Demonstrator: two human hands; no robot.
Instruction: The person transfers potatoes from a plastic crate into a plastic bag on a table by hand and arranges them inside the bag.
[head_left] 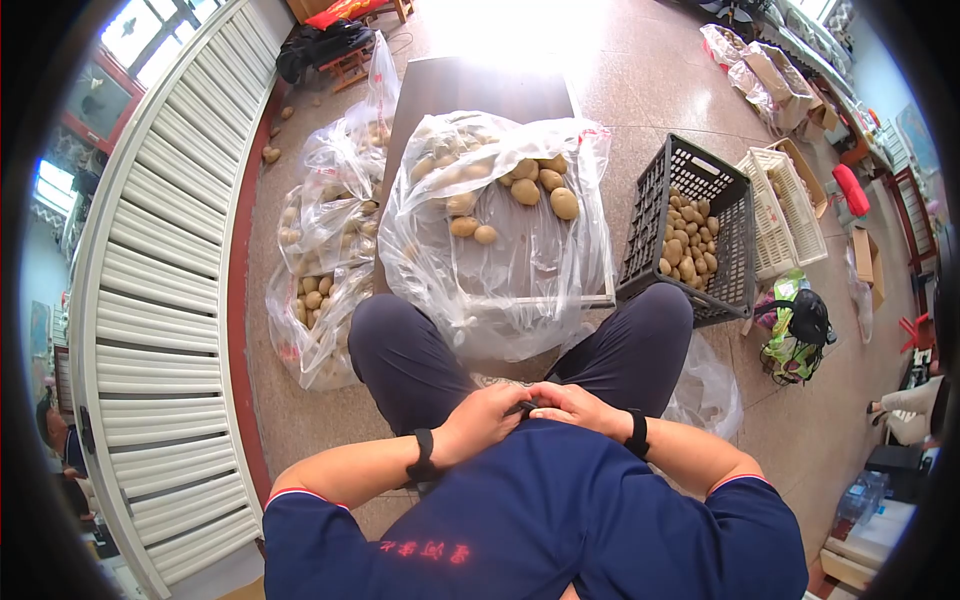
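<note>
Left hand [486, 420] and right hand [577, 408] were together at the lap, fingers curled in around a small dark thing [524, 406] — couldn't tell what it was or which hand really gripped it. Loose spuds [564, 204] sat on the clear bag [430, 262] over the low table [432, 82], probably spread for easy reach — crate [735, 245] just beside the knee [660, 312], its deep sides likely stopping its spuds rolling off

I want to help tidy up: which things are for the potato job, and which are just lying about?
Probably for the job:
potatoes
clear plastic bag
low table
black plastic crate
bagged potatoes

Probably just lying about:
green-and-black bag
cream plastic crates
red bundle
</note>
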